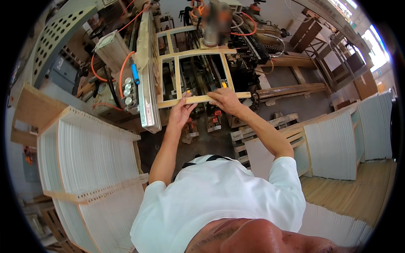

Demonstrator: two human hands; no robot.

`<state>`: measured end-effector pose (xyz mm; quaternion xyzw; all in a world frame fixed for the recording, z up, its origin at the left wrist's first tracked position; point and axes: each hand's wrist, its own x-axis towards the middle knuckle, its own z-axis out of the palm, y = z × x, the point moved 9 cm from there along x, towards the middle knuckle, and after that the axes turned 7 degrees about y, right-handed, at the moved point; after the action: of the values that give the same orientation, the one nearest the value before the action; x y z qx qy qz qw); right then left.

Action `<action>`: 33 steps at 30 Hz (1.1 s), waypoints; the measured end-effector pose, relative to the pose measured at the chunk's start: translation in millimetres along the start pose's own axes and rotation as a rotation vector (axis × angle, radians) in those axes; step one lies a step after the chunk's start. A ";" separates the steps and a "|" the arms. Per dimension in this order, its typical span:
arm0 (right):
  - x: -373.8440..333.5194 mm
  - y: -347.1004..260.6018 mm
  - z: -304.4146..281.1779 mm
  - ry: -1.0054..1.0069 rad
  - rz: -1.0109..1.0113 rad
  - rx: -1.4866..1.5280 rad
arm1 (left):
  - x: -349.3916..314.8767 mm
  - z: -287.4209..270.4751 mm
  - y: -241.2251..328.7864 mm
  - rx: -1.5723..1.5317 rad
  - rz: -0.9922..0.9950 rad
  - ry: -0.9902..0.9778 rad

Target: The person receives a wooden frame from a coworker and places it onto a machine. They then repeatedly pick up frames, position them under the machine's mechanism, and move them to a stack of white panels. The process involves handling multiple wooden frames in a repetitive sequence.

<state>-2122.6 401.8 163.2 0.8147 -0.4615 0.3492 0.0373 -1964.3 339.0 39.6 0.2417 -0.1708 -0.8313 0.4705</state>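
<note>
Fingers of left hand [181,114] pinch wooden frame [200,99] at near rail; right hand [228,101] curled over same rail, further right. Rest of frame beyond fingertips, over machine rails [207,71].

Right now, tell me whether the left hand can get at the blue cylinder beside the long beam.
Probably, but not straight across: the left hand is at the front wooden bar, and the long beam stands between that hand and the blue cylinder.

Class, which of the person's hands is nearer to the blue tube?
The left hand: it touches the frame, below and right of the blue tube in the picture. The right hand touches the frame farther right.
</note>
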 end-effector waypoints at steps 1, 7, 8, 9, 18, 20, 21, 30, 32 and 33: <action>-2.8 1.9 4.2 -0.007 0.015 0.003 | 1.0 -4.1 -1.9 0.005 -0.001 0.005; -10.8 11.7 14.4 -0.027 0.072 0.001 | 6.6 -6.0 -4.0 0.027 -0.030 -0.007; -11.2 11.3 15.3 -0.017 0.069 -0.002 | 7.4 -6.7 -3.1 0.034 -0.028 -0.014; -11.3 11.3 15.9 -0.007 0.066 -0.006 | 8.2 -7.0 -2.7 0.041 -0.027 -0.021; -9.1 12.7 12.9 -0.047 0.033 0.016 | -1.4 -4.8 -5.1 -0.008 -0.014 -0.024; -11.9 10.4 11.6 -0.051 0.045 0.026 | -5.4 -3.2 -6.5 -0.012 -0.011 -0.039; -11.1 12.5 11.4 -0.048 0.037 0.026 | -5.3 -1.9 -6.5 -0.007 -0.007 -0.040; 7.4 43.2 18.5 -0.108 0.006 0.057 | 9.5 7.4 -2.1 0.015 0.028 -0.004; 15.2 51.3 19.2 -0.061 0.005 0.035 | 23.5 7.4 3.4 0.010 0.049 -0.002; 19.8 55.2 20.1 -0.042 0.001 0.026 | 32.7 8.3 5.9 0.010 0.057 -0.004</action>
<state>-2148.3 348.2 145.5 0.8218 -0.4582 0.3382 0.0169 -1979.2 308.3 41.5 0.2373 -0.1827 -0.8172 0.4924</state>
